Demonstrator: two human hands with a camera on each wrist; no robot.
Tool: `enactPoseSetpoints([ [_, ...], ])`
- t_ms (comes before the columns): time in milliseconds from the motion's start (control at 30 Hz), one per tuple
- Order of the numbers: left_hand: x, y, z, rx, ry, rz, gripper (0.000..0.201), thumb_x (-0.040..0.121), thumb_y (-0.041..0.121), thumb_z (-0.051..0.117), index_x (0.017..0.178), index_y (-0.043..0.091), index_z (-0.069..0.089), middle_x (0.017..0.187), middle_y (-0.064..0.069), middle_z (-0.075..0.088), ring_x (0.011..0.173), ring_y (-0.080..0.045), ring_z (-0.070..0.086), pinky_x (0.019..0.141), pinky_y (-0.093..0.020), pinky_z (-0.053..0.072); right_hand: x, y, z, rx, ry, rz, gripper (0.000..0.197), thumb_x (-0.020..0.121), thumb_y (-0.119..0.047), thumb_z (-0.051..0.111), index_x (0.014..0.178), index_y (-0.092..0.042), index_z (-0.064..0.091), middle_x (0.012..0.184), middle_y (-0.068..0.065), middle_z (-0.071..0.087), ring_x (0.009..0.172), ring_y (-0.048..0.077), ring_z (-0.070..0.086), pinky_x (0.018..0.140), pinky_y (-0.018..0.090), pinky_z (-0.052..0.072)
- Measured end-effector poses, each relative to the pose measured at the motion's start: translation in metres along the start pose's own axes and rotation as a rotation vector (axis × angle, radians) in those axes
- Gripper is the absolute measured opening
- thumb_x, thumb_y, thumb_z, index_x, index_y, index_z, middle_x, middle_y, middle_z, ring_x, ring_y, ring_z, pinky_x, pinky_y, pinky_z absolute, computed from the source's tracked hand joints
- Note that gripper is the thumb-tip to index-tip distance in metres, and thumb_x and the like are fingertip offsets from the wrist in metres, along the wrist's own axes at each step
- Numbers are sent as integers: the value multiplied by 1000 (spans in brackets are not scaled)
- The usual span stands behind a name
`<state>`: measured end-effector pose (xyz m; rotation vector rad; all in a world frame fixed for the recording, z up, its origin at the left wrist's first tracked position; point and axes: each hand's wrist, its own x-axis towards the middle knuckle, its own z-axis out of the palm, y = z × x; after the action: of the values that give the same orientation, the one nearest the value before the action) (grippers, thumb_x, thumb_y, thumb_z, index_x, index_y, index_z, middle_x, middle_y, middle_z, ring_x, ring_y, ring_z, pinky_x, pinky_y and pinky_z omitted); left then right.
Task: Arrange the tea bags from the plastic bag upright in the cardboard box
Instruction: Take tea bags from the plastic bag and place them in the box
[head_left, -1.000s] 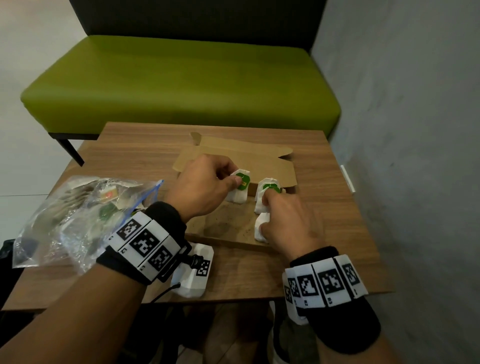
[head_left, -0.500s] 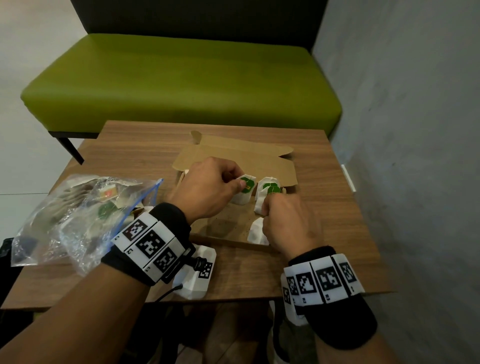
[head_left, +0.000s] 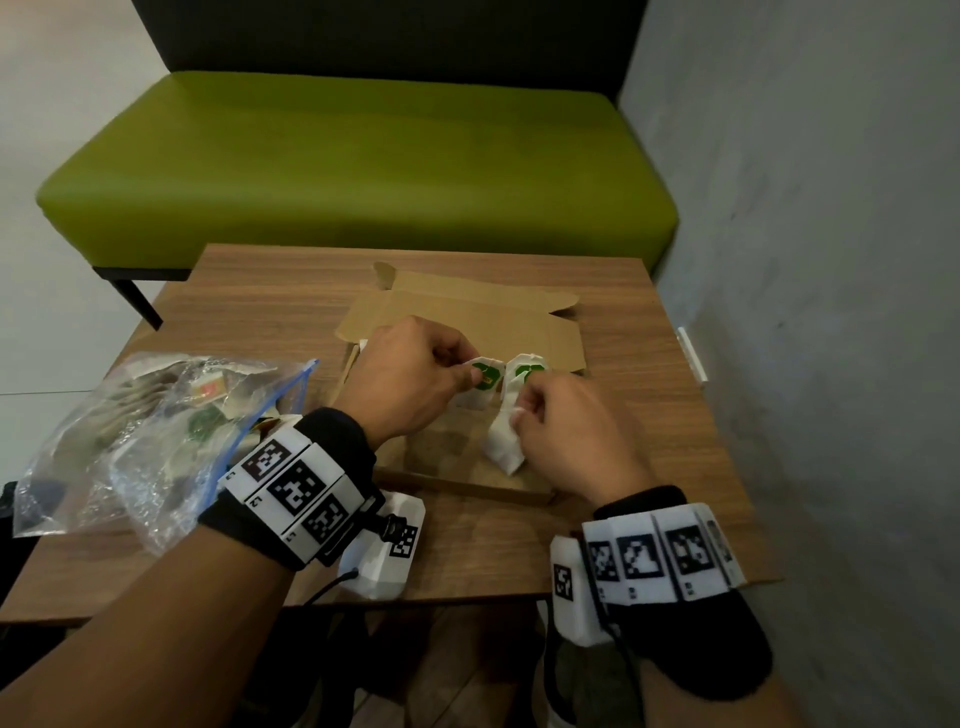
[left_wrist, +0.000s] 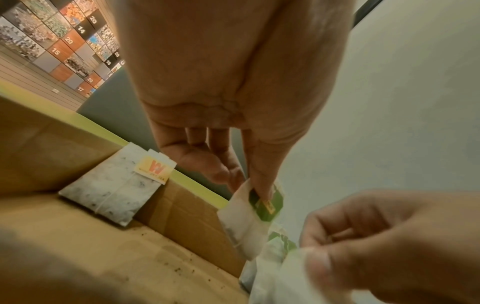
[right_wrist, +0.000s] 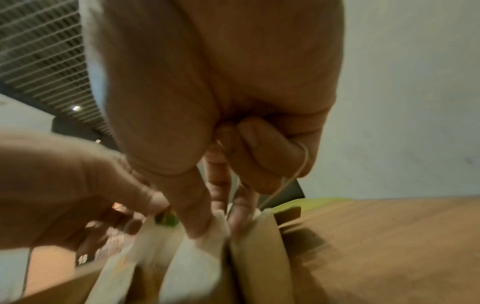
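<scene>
An open cardboard box (head_left: 470, 480) lies on the table, its lid (head_left: 462, 317) folded back. My left hand (head_left: 465, 376) pinches the top of a white tea bag with a green tag (head_left: 485, 378) and holds it upright over the box floor (left_wrist: 103, 246). Right beside it stands a second green-tagged tea bag (head_left: 527, 370). My right hand (head_left: 519, 410) pinches another white tea bag (head_left: 504, 447) at the box's right side, a string looped over its fingers (right_wrist: 298, 162). An orange-tagged tea bag (left_wrist: 111, 189) leans against the box's far wall. The plastic bag (head_left: 145, 431) with more tea bags lies at the left.
The wooden table (head_left: 270, 291) is small, with a grey wall (head_left: 831, 312) close on the right. A green bench (head_left: 363, 166) stands behind it. A white marker block (head_left: 384, 551) hangs below my left wrist at the front edge.
My left hand has carried its green-tagged tea bag to the right, up against the other green-tagged one. My right hand has shifted from that bag's top to pinch the lower white bag.
</scene>
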<state>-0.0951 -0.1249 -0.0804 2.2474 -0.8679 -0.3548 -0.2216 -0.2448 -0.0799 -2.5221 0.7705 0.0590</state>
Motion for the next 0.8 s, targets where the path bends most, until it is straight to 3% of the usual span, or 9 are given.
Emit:
enactPoseSetpoints([
  [67, 1, -1, -2, -8, 16, -23, 4, 86, 32, 74, 84, 28, 75, 76, 12, 69, 71, -2, 60, 58, -19, 38, 0, 4, -10, 167, 32, -12, 9, 100, -37, 55, 94, -32, 59, 92, -9, 61, 83, 10, 58, 71, 32, 49],
  [167, 5, -1, -2, -48, 7, -52, 3, 83, 31, 77, 83, 29, 76, 75, 12, 70, 73, -4, 62, 59, -19, 41, 4, 7, -16, 427, 152, -31, 9, 102, -35, 54, 96, -29, 59, 93, -8, 63, 86, 10, 59, 75, 34, 52],
  [300, 6, 14, 7, -88, -125, -83, 7, 80, 28, 80, 85, 25, 76, 78, 7, 72, 77, -9, 67, 63, -21, 47, 10, 11, -14, 713, 349, -5, 7, 101, -30, 56, 96, -27, 61, 97, -8, 67, 90, 8, 63, 72, 28, 51],
  [433, 9, 28, 22, -39, -269, -95, 8, 82, 23, 78, 89, 22, 75, 77, 8, 71, 69, -4, 65, 54, -12, 43, 18, 12, -13, 881, 455, 24, 6, 101, -26, 59, 95, -26, 62, 99, -4, 69, 89, 9, 65, 64, 16, 47],
  [567, 14, 32, 34, 69, -250, -65, 13, 85, 25, 76, 96, 19, 74, 83, 8, 68, 75, -8, 63, 67, -21, 49, 28, 16, -6, 933, 460, 44, 5, 99, -25, 61, 95, -26, 63, 100, -1, 71, 92, 14, 68, 69, 26, 53],
  [633, 15, 33, 37, 144, -198, -36, 16, 87, 23, 74, 101, 16, 74, 89, 4, 67, 83, -13, 63, 76, -27, 52, 30, 17, -3, 925, 450, 38, 4, 99, -25, 62, 96, -24, 65, 98, -2, 72, 90, 13, 69, 69, 26, 53],
  [800, 18, 27, 43, 243, -132, 9, 15, 88, 24, 72, 100, 16, 73, 96, 1, 66, 85, -12, 57, 73, -24, 44, 32, 22, -1, 961, 441, 33, 7, 97, -23, 64, 91, -25, 66, 92, -2, 74, 87, 15, 71, 73, 34, 59],
])
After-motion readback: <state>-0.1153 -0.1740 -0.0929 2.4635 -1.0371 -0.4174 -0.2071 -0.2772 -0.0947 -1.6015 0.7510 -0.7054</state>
